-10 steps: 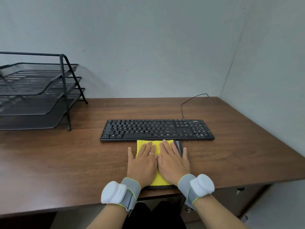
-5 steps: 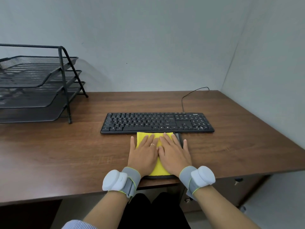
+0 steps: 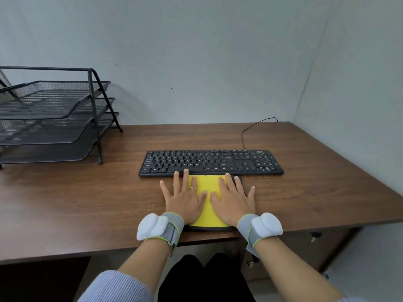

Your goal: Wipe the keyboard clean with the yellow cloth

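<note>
A black keyboard (image 3: 211,162) is seen lying flat at the centre of the frame on a brown wooden desk (image 3: 87,199); its cable (image 3: 250,127) is run toward the wall at upper right. The yellow cloth (image 3: 207,197) is spread flat on the desk just below the keyboard's front edge, its far edge lying close against that edge; whether the two touch cannot be told; a dark grey border is shown along its right and near sides.

The left hand (image 3: 184,198) is laid palm down with fingers fully splayed; its inner part is rested on the cloth's left portion, the outer fingers on bare wood; nothing is gripped; a ring is worn on one finger. The right hand (image 3: 234,200) is likewise laid flat and spread upon the cloth's right portion, its thumb toward the centre; nothing is grasped. Grey straps carrying white pods are worn on both wrists.

A black mesh three-tier tray rack (image 3: 54,118) is stood at the left of the frame, well apart from the keyboard.
</note>
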### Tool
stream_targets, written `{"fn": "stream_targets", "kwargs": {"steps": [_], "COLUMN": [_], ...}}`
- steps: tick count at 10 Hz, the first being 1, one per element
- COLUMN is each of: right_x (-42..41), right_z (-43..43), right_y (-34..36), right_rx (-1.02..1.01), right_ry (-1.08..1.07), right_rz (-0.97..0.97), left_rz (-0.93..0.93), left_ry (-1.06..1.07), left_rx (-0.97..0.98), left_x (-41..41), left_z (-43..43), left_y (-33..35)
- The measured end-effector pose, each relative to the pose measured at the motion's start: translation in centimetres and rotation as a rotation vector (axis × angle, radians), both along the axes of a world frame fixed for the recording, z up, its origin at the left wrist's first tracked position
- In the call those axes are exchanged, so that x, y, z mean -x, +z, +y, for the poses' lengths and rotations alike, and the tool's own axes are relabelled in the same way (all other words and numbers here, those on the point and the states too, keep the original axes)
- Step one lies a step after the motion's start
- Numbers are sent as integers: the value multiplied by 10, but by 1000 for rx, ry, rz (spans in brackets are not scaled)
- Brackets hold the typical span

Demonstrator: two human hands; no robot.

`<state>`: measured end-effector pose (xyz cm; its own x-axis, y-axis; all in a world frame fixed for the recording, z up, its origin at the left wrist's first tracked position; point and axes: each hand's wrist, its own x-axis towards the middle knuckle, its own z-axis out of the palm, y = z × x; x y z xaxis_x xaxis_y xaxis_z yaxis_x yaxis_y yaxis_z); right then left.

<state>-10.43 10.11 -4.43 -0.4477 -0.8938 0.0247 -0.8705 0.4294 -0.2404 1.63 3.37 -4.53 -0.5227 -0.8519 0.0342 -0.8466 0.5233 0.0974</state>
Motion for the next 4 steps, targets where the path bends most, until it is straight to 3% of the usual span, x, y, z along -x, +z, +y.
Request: {"fn": "stream_targets", "kwargs": {"steps": [1, 4], "right_x": [0, 7], "right_z": [1, -3], "right_y": [0, 17], "right_rx": [-3, 9], "right_ry": [10, 23], "right_rz": [-9, -179], "left_rz": [21, -33], "left_ry": [66, 114], "left_rx": [-10, 233], "left_x": [-7, -40], "left_z": [-1, -27], "left_y": [3, 22]}}
